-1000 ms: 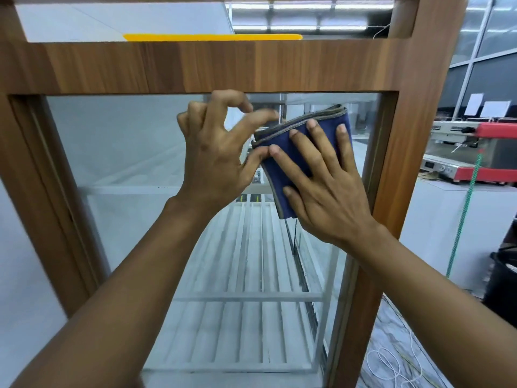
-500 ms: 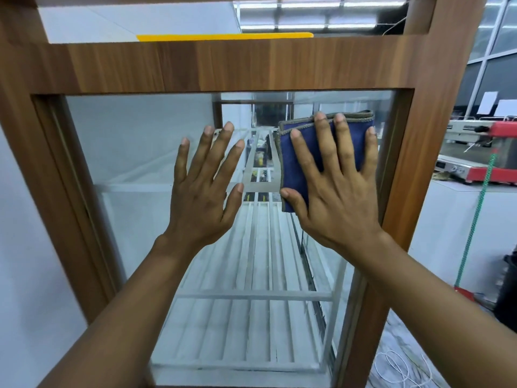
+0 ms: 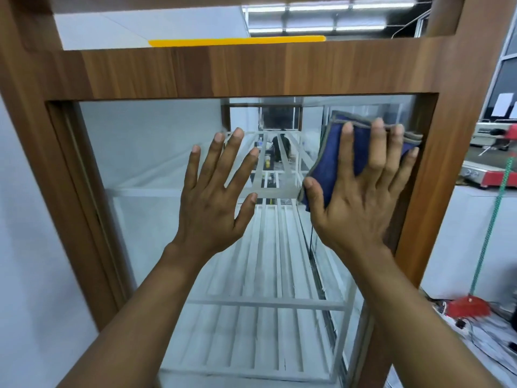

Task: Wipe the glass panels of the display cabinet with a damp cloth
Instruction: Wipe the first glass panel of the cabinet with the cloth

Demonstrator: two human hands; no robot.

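A wood-framed display cabinet [image 3: 251, 68] fills the view, its glass panel [image 3: 140, 152] straight in front of me. My right hand [image 3: 361, 191] lies flat with fingers spread on a folded blue cloth [image 3: 333, 161], pressing it against the glass at the upper right corner, next to the right post. My left hand [image 3: 215, 197] is open, fingers apart, palm against or just off the glass near the middle; it holds nothing. White slatted shelves [image 3: 265, 303] show through the glass.
The cabinet's right post [image 3: 436, 169] stands just beyond the cloth. To the right are a white counter [image 3: 475, 236], a red and white machine [image 3: 495, 163], a green-handled red broom [image 3: 470, 306] and cables on the floor [image 3: 481, 340]. A white wall is at left.
My right hand has slid the cloth rightward to the panel's right edge. My left hand opened from a curled pose near the cloth and spread flat at the glass.
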